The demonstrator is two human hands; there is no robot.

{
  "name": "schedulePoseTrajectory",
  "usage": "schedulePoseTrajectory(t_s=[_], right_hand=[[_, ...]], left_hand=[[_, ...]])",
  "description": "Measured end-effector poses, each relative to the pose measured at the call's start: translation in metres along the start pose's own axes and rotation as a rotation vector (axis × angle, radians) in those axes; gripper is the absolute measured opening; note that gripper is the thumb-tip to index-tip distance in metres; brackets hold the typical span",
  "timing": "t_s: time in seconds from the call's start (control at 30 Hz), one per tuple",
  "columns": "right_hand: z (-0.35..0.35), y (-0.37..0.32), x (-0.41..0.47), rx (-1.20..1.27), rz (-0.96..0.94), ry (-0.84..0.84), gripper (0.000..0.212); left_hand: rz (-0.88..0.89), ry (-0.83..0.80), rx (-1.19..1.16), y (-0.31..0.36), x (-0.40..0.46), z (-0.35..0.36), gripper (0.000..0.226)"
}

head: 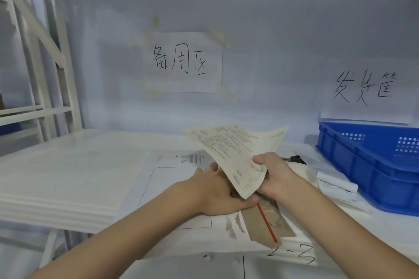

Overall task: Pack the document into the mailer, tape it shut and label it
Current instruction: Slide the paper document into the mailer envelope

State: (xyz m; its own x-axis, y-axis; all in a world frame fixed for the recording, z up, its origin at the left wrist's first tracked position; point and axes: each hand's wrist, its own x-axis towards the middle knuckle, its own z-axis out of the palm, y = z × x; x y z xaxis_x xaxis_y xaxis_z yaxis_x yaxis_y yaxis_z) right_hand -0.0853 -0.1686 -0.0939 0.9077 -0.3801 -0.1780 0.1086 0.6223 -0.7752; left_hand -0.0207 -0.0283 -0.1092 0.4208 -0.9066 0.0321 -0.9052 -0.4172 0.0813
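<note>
The document (233, 154), a thin sheaf of printed sheets, is held in the air just above the mailer (267, 224) and fans upward and away from the person. The right hand (275, 176) pinches its near lower corner, thumb on the printed face and fingers curled behind. The left hand (220, 192) lies just left of that corner and over the mailer's open end, its fingers curled under the lower edge of the paper; whether it grips the document, the mailer's mouth or both cannot be told, since the sheets hide the fingertips.

The mailer lies flat on the white bench (90, 165) directly below the hands. It is white card outside, with a brown flap folded open toward the person and a red tear strip (267, 224) running along that flap. A blue crate (371, 165) stands well to the right of the mailer, and a dark object just beyond the right hand is too hidden to name.

The paper looks light and limp: the far corners curl and droop, so a single corner pinch lets it sag and splay. It would likely go in more cleanly squared up and held along the leading edge, with the other hand spreading the stiffer card mouth. The sheets crease easily if forced.
</note>
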Motion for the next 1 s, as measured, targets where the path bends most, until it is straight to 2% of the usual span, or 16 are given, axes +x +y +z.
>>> schedulePoseTrajectory(t_s=[0.3,0.4,0.5,0.6,0.8,1.0], right_hand=[[-0.012,-0.011,-0.002,-0.151,0.063,0.014,0.036],[-0.016,-0.015,-0.003,-0.212,0.085,0.002,0.042],[-0.020,-0.018,-0.006,-0.240,0.097,0.013,0.038],[-0.027,-0.024,-0.008,-0.272,0.117,0.000,0.032],[-0.035,-0.036,-0.005,-0.397,0.197,-0.005,0.036],[-0.036,-0.046,-0.005,-0.517,0.182,-0.006,0.029]], left_hand=[[0.302,0.030,-0.335,-0.045,-0.011,-0.020,0.037],[0.305,-0.007,-0.434,-0.046,-0.013,-0.025,0.035],[0.189,-0.001,-0.516,-0.051,-0.005,-0.025,0.028],[0.104,0.013,-0.492,-0.053,0.002,-0.025,0.035],[0.135,0.045,-0.507,-0.066,0.011,-0.013,0.059],[0.157,0.056,-0.580,-0.071,0.014,-0.009,0.064]])
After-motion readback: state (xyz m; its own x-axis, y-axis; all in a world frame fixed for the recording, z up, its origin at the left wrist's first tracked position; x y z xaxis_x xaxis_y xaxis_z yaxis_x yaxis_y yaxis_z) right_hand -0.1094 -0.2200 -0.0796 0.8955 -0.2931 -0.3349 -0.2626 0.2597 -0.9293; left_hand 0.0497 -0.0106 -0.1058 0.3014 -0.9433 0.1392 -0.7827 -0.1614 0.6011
